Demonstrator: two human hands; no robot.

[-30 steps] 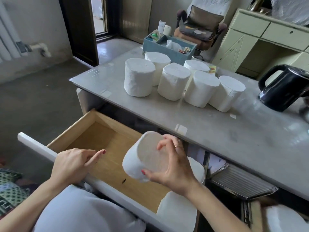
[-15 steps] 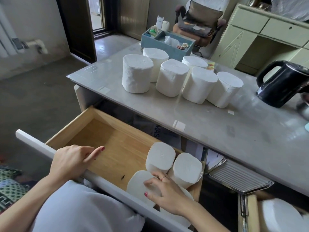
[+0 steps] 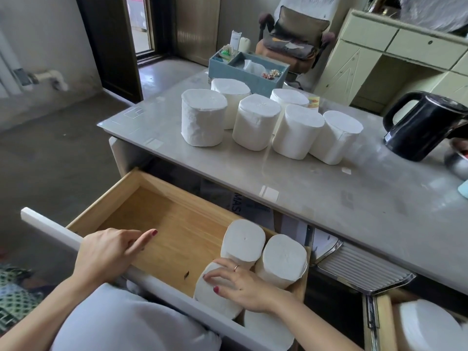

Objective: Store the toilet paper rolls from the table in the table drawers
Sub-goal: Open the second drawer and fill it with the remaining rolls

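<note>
Several white toilet paper rolls (image 3: 255, 121) stand upright in a cluster on the grey table (image 3: 316, 193). Below it a wooden drawer (image 3: 162, 219) is pulled out. At the drawer's right end stand upright rolls, among them one at the back (image 3: 241, 239) and one beside it (image 3: 281, 263). My right hand (image 3: 243, 285) rests with spread fingers on top of the front roll (image 3: 215, 297), touching it without gripping. My left hand (image 3: 109, 252) holds the drawer's white front rail (image 3: 50, 229), forefinger pointing into the drawer.
A black kettle (image 3: 423, 122) stands at the table's right. A blue organiser box (image 3: 245, 72) sits at the far edge. A second drawer at lower right holds a white roll (image 3: 430, 325). The left two thirds of the open drawer's floor is bare wood.
My right hand carried a roll down from above the drawer and set it at the drawer's right front. It now rests flat on top of that roll. My left hand stayed on the rail.
</note>
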